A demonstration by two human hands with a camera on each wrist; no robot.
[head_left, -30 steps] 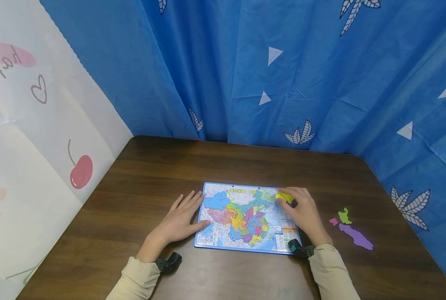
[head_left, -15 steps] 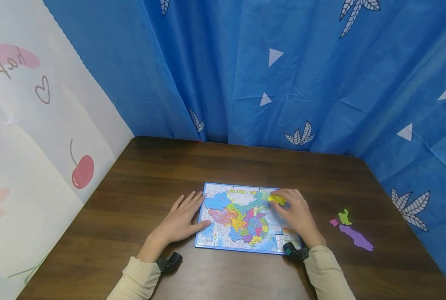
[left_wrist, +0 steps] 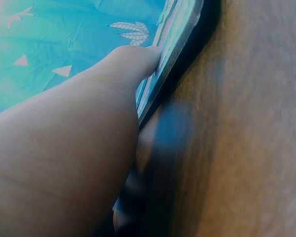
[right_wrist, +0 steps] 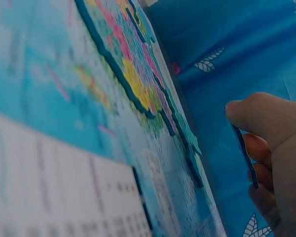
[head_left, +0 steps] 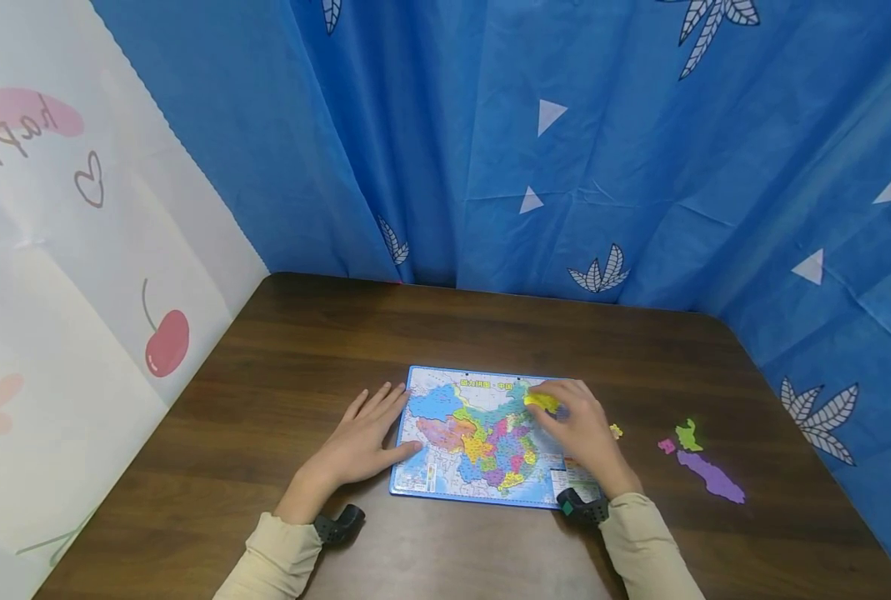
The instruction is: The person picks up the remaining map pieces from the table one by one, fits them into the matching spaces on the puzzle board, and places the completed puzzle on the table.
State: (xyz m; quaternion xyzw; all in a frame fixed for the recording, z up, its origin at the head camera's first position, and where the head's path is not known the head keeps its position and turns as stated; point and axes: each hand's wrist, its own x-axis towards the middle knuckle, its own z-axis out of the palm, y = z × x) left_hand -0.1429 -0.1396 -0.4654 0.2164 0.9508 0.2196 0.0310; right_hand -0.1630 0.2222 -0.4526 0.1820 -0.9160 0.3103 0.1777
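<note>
A map puzzle board (head_left: 445,479) with a blue border lies on the table, many coloured pieces fitted in its middle. My right hand (head_left: 583,429) pinches a yellow puzzle piece (head_left: 541,402) between thumb and fingers over the board's upper right. In the right wrist view, this thin piece (right_wrist: 245,155) is edge-on, held apart from the board surface. My left hand (head_left: 366,437) lies with straight fingers at the board's left edge, the thumb on it. In the left wrist view the thumb (left_wrist: 143,59) touches the board's edge; the other fingers are mostly hidden.
Right of the board lie a purple piece (head_left: 710,477), a light green piece (head_left: 688,435) and a small pink piece (head_left: 666,446). A small yellow piece (head_left: 616,431) shows beside my right forearm. A blue curtain (head_left: 430,167) hangs behind the brown table (head_left: 325,333).
My right hand has moved left over the board with the yellow puzzle piece. The small yellow piece by the forearm has come into sight. My left hand stays in place.
</note>
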